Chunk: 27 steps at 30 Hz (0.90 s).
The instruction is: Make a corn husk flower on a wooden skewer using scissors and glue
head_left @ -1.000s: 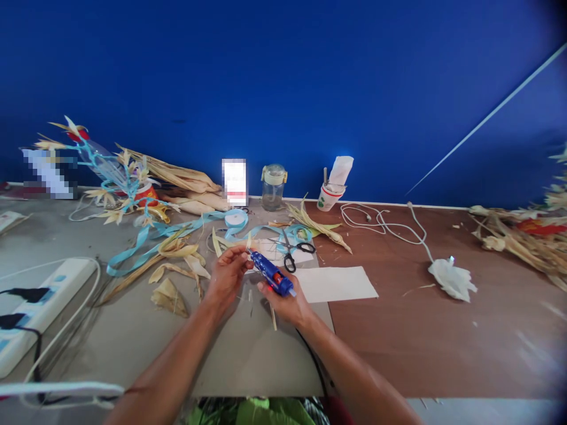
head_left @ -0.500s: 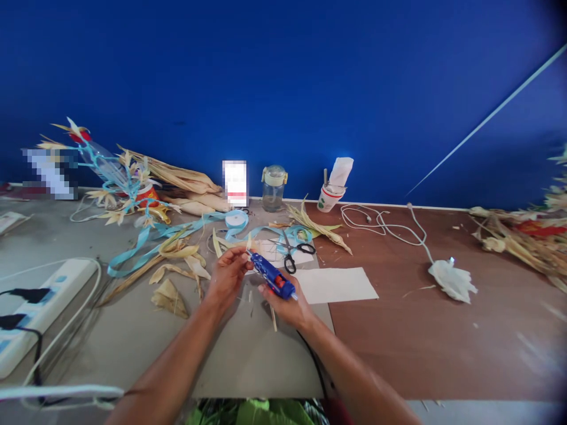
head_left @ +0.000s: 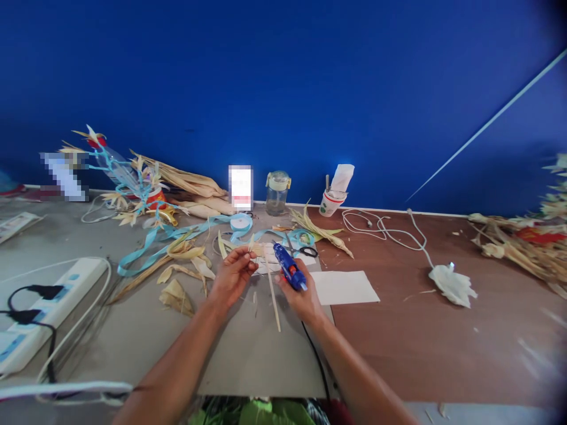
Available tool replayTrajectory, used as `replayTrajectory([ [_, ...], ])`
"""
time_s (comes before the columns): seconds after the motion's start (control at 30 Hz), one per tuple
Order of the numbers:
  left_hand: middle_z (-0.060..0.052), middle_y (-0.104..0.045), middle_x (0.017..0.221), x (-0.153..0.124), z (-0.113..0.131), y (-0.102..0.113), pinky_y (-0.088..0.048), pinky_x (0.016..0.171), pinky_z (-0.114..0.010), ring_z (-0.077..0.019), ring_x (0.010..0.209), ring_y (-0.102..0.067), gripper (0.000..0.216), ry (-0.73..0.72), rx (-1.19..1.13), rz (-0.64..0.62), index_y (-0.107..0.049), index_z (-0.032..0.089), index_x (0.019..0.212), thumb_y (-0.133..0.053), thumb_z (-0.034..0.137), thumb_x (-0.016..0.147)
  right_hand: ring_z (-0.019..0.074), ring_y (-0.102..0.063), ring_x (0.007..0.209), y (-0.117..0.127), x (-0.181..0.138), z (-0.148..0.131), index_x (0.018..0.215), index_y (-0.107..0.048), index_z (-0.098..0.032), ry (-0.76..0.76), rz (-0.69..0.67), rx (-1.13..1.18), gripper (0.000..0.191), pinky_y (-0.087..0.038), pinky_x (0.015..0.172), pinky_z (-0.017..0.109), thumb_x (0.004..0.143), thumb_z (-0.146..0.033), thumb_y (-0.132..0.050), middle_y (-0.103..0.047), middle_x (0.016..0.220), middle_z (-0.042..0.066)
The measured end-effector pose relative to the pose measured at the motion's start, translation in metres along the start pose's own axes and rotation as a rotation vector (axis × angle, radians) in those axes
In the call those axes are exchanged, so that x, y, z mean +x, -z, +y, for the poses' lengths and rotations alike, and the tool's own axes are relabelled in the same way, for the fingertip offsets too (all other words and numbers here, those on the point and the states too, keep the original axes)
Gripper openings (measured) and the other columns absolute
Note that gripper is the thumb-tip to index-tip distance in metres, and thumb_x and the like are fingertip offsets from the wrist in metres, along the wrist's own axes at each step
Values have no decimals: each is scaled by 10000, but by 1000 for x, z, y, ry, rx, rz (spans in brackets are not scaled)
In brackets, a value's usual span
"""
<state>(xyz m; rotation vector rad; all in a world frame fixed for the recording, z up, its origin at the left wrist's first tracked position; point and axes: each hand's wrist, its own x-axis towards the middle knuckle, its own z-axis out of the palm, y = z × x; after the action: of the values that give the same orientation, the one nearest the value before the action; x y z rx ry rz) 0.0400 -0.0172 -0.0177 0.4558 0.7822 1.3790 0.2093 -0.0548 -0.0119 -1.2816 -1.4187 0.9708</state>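
My right hand (head_left: pixel 303 295) is wrapped around a blue glue gun (head_left: pixel 289 267), its nozzle pointing up and to the left. A black cord (head_left: pixel 315 354) runs down from beneath that wrist. My left hand (head_left: pixel 234 276) is closed in a pinch, with a small pale piece of corn husk (head_left: pixel 251 242) showing above the fingertips. The nozzle is to the right of these fingers, apart from them. Between the hands a thin pale stick (head_left: pixel 273 292) lies lengthwise. Black-handled scissors (head_left: pixel 309 252) rest just beyond the glue gun, partly hidden by it.
Loose corn husks (head_left: pixel 183 265) and light-blue ribbon (head_left: pixel 150 242) spread on the left. A white power strip (head_left: pixel 66 301) sits at the near left. Behind stand a glass jar (head_left: pixel 277 198) and a paper cup (head_left: pixel 332 202). A white sheet (head_left: pixel 345 287) and white cable (head_left: pixel 416 236) lie right.
The glue gun has moved right, its nozzle drawing away from my left fingertips. More of the thin stick shows between my hands. The whole view has shifted slightly.
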Motion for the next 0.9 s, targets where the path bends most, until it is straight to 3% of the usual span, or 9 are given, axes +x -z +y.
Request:
replayTrajectory([
  [0.17, 15, -631, 678, 2, 5, 2, -500, 604, -224, -28, 471, -490, 232, 25, -60, 3, -636, 147, 798, -764, 86, 614, 174, -543, 754, 11, 5, -2, 866, -515, -187, 127, 95, -245, 166, -456, 711, 299, 792, -329, -555, -566, 813, 37],
  [0.33, 17, -628, 687, 5, 4, 6, -492, 609, -220, -17, 468, -471, 243, 10, -105, -17, -630, 148, 826, -753, 81, 627, 209, -565, 841, 40, 5, -9, 890, -543, -196, 265, 153, -537, 141, -456, 748, 323, 798, -303, -536, -578, 934, 86],
  [0.63, 24, -621, 661, 2, 7, 3, -484, 590, -223, -21, 463, -463, 253, 26, -170, -34, -643, 150, 828, -755, 74, 614, 192, -559, 702, 84, -19, 23, 805, -497, -189, 36, 104, -1027, 40, -382, 582, 291, 790, -225, -491, -540, 924, 81],
  [0.9, 25, -615, 666, 1, 9, 4, -485, 602, -228, -19, 471, -462, 244, 12, -180, -64, -636, 144, 819, -749, 68, 616, 192, -590, 747, 85, -20, 30, 958, -514, -153, -98, 22, -1097, 183, -347, 579, 281, 782, -201, -532, -514, 1117, 140],
])
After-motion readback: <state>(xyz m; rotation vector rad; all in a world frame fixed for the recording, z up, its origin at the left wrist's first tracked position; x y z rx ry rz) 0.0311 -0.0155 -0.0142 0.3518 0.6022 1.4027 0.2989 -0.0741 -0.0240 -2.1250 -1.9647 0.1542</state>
